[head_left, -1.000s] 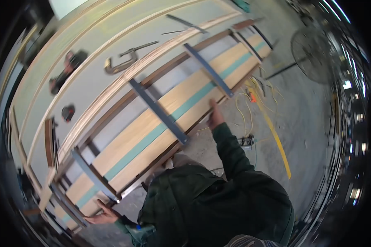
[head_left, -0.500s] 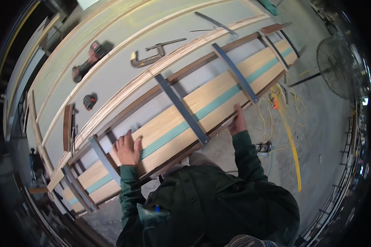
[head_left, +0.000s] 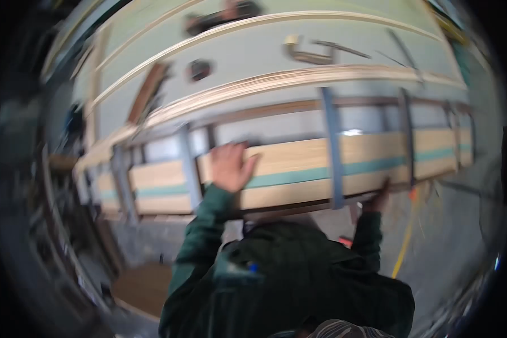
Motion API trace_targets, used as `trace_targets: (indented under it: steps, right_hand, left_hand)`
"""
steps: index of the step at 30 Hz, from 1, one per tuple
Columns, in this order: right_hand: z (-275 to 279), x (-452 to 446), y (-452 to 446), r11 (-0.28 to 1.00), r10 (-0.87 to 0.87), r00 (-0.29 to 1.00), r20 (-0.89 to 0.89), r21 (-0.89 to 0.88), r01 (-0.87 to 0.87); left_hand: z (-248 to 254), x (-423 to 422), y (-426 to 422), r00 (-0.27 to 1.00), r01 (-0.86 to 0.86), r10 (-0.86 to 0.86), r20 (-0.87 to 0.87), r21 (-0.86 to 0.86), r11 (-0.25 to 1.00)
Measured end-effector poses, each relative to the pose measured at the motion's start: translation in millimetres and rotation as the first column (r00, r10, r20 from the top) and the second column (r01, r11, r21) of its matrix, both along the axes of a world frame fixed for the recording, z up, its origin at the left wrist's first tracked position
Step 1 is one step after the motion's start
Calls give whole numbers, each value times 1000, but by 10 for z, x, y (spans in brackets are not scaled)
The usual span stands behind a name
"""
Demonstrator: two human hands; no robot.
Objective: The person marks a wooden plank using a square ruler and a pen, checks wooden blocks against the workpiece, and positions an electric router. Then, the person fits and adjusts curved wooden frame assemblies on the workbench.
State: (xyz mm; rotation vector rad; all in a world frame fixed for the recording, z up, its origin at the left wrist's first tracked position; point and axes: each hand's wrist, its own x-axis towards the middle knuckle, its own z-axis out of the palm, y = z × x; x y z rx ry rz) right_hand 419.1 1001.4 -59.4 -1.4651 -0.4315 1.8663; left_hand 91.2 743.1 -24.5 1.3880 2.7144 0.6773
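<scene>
A long panel of pale wood point(head_left: 290, 153) with a teal stripe lies across the bench in front of me. Flat blue-grey metal bars point(head_left: 332, 149) cross over it at intervals. My left hand point(head_left: 230, 166) rests on the panel, palm down, thumb spread from the fingers, just right of one bar. Down at the panel's near edge is my right hand point(head_left: 377, 200), blurred. One digit points up beside the dark edge, and the other fingers are hidden. A brown wooden rail point(head_left: 270, 111) runs along the panel's far side.
Beyond the rail lie stacked wood strips point(head_left: 265, 81), a C-clamp point(head_left: 310, 56), a small round dark object point(head_left: 199, 70), a brown wood block point(head_left: 147, 91) and a blurred power tool point(head_left: 222, 17). A yellow line point(head_left: 401, 256) marks the concrete floor at right.
The view has turned and shifted, so the panel now lies almost level across it. My left hand stays flat on the panel, and my right hand remains by the near edge.
</scene>
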Motion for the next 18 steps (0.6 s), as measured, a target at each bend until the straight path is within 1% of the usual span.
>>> trace_targets:
  steps: [1,2,3,4,5,6,7,10,13,15,16,18]
  right_hand:
    - [21,-73,-43,993,-68,964,255,111,41]
    - [-239,114,-34,983,-101,972,211,175,64]
    - [-271,163,-18,990,-70,994,83,131,59]
    - [-71,4,-71,974,-137,984,112,195,113]
    - [-68,-23,-70,964,-142,988,54,233,126]
    - [-92,-33,-52,964,-152,988,-17,219,152]
    - [-14,-42,-34,951,-180,984,-14,251,177]
    - [84,-130,-34,970,-195,981,-18,141,195]
    - [149,-167,-37,972,-206,978,-15,109,206]
    - [181,-194,-24,969,-224,975,15,115,220]
    - [187,-212,-31,966,-235,971,43,117,229]
    - [218,-230,-40,968,-231,972,35,108,227]
  left_hand:
    - [-23,24,36,1000,8,-7,-27,51,999]
    - [-20,25,67,999,34,-33,-26,29,999]
    - [-7,33,87,999,40,-40,-22,5,999]
    - [47,48,97,998,27,-30,-56,-44,999]
    - [25,61,85,996,21,-26,-86,-57,998]
    - [96,86,106,998,9,-14,-57,-80,997]
    - [110,87,106,998,17,-22,-67,-81,997]
    - [97,59,73,997,39,-46,-60,-114,993]
    - [97,55,72,996,35,-46,-74,-138,990]
    - [77,50,66,995,38,-52,-84,-164,986]
    - [76,45,59,997,35,-47,-60,-187,982]
    - [81,37,46,998,35,-44,-40,-215,976]
